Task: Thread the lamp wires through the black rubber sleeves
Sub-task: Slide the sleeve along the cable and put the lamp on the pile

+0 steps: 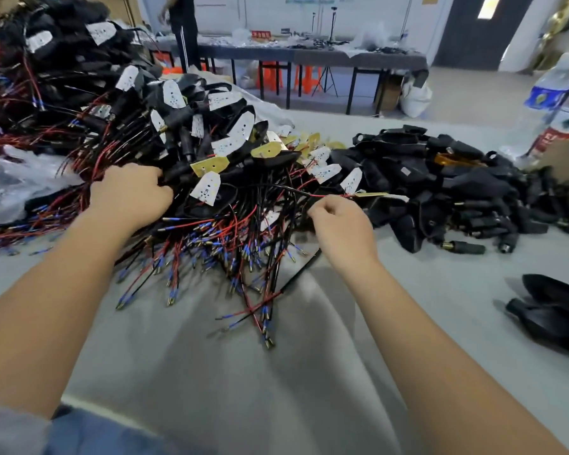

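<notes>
Your right hand pinches a thin red-and-black wire running right to a small lamp board. Your left hand reaches into the big wire heap at far left (I cannot tell what its grip closes on). You seem to be picking one lamp; next, take a sleeve from the black pile on the worktop at right and feed the wire ends through.

Red and black lamp wires heaped centre, black rubber sleeves piled right
</notes>
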Available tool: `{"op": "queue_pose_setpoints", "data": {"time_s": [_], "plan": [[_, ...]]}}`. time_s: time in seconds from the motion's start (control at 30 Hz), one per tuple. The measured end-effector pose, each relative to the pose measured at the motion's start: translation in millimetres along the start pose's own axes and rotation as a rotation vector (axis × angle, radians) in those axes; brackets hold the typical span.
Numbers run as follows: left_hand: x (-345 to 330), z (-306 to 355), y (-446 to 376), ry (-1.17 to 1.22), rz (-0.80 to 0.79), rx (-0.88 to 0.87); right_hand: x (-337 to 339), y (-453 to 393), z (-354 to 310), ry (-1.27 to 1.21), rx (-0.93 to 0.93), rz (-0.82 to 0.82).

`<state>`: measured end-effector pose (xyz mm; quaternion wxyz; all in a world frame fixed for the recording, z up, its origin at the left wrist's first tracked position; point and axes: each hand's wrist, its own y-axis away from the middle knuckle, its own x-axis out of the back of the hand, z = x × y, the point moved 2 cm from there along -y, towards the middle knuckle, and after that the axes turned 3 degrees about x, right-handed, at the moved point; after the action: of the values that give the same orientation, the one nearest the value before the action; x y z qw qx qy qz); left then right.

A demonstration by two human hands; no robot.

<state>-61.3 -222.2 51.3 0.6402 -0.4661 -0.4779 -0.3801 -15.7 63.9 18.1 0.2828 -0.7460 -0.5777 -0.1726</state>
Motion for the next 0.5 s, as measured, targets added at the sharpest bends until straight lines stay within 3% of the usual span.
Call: {"op": "queue_pose_setpoints", "data": {"time_s": [0.17,0.4,0.5], "plan": [[21,27,28,0.241,0.203,-0.077,-4,1,26,0.367,0.01,-0.195],[30,88,68,0.48,0.256,-0.418,-1,3,28,-0.018,0.028,-0.041],[16,114,82,0.509,0.142,-0.501,9,11,29,-0.272,0.048,0.055]]}}
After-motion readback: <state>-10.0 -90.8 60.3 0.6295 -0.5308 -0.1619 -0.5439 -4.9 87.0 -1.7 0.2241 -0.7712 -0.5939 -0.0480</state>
